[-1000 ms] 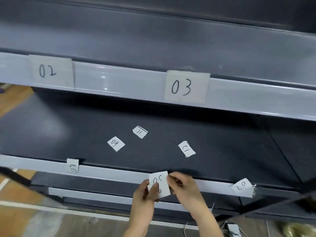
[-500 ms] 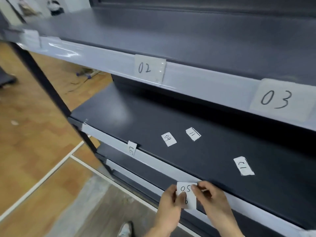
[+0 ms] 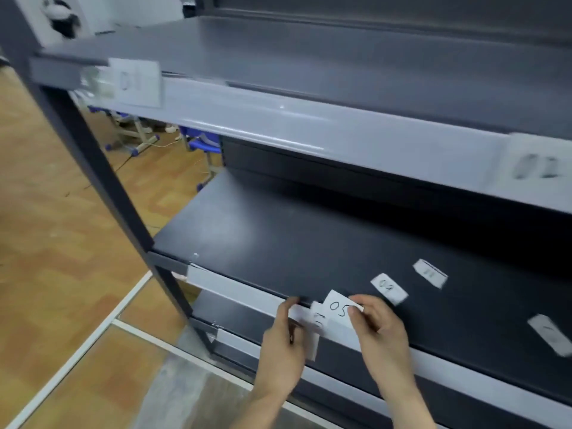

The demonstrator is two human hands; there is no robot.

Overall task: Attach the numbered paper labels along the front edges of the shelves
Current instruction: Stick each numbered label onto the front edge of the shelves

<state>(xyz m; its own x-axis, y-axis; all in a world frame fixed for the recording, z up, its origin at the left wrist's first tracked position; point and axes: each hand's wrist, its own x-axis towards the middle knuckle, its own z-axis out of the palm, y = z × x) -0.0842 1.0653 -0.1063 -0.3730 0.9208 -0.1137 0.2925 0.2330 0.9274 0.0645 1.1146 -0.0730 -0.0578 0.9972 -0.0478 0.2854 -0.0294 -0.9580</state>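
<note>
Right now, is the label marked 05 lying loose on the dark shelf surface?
No, the right hand pinches the 05 label at the shelf front edge.

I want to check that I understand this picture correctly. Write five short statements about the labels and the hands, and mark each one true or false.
1. The right hand pinches label 05. True.
2. Label 09 is stuck on the upper shelf. False: it lies loose on top of the middle shelf.
3. Label 01 sits on the upper shelf's front edge, near its left end. True.
4. Both hands work at the upper shelf. False: the left hand and the right hand are at the middle shelf's front edge.
5. Label 11 lies farther back than label 09. True.
</note>
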